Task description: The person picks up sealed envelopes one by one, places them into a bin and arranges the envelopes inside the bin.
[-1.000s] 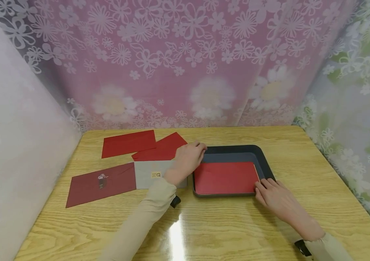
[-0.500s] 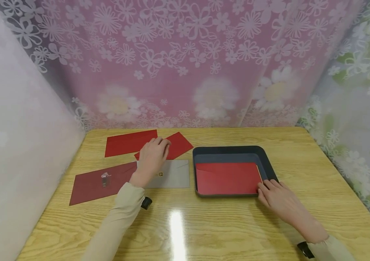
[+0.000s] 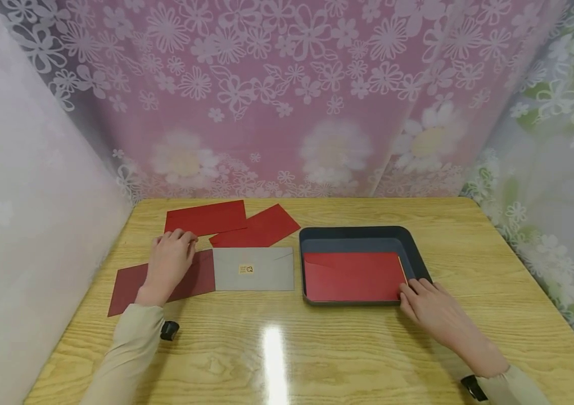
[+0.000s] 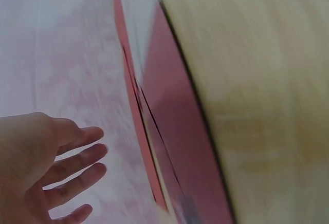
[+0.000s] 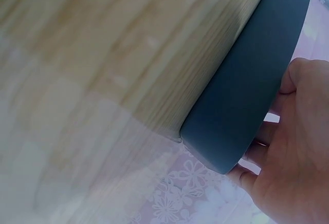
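My left hand [image 3: 170, 261] hovers over the maroon envelope [image 3: 127, 289], its loosely bent fingers holding nothing; the left wrist view shows them spread apart. Against the maroon envelope's right end lies a grey envelope [image 3: 271, 273] with a small gold label. Two red envelopes, a left one [image 3: 208, 218] and a right one [image 3: 266, 226], overlap behind these. At the front right corner of the dark tray [image 3: 349, 232], my right hand [image 3: 430, 312] grips the rim. Inside that tray a red envelope [image 3: 352, 277] lies along the front side, a pale edge showing at its right end.
Everything lies on a wood-grain table [image 3: 337, 354]. A pink flowered curtain [image 3: 276, 140] hangs behind its far edge, with pale cloth at the left and right sides.
My left hand has left the tray's back left corner and swept left across the grey envelope to the maroon one. The right hand has stayed at the tray corner.
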Motion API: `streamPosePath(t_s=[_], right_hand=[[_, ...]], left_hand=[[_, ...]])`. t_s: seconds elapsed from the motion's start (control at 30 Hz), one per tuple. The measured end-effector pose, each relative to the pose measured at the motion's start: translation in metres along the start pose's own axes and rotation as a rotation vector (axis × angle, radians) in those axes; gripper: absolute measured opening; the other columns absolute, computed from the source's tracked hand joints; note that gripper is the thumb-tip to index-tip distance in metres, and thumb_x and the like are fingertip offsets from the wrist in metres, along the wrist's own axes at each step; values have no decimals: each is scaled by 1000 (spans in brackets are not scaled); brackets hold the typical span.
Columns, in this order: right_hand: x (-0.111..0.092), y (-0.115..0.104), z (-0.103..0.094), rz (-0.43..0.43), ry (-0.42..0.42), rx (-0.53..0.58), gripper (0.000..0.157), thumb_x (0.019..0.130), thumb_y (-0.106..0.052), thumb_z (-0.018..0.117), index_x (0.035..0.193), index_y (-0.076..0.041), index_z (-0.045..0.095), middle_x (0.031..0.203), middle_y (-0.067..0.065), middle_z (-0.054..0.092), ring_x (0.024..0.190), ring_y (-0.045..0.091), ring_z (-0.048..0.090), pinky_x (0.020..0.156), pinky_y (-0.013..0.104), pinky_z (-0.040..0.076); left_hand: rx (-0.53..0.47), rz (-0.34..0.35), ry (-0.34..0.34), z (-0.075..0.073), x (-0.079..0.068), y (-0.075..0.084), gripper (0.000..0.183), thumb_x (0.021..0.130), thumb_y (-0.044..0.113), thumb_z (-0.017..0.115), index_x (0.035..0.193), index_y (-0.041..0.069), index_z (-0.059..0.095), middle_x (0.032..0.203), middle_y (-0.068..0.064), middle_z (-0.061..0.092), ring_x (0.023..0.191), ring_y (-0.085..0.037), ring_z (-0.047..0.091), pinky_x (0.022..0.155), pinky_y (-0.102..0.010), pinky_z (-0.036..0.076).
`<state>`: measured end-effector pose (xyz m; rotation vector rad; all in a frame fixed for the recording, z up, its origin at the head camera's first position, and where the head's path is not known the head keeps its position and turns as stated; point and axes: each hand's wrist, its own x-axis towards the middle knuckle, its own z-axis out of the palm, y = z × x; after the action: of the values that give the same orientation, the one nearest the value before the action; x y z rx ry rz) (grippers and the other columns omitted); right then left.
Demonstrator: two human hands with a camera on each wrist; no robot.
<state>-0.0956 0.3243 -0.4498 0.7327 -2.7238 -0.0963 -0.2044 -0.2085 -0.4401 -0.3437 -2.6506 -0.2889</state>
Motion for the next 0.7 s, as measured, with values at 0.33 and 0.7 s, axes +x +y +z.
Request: streamPosePath(t_s=[0.33,0.7], right_hand=[[-1,1,1,5,-17,8,10,93,-17,65,96,-8,66,88,5,60,79,25,56,68,44,48],[0,1,2,-10,0,5,6,92,-16,65,92,-11,65,85,3,58,76,24,54,65,42,46]], left_hand=[[5,-91,-124,-15,-40,-67,19,93,18,73,100,0,73,95,-22,68,84,-43,63,72,-58,49],[-45,-139,-310,-21,-51,-83,55,83,40,82,114,-3,67,105,-25,60,95,-47,59,79,-61,48]])
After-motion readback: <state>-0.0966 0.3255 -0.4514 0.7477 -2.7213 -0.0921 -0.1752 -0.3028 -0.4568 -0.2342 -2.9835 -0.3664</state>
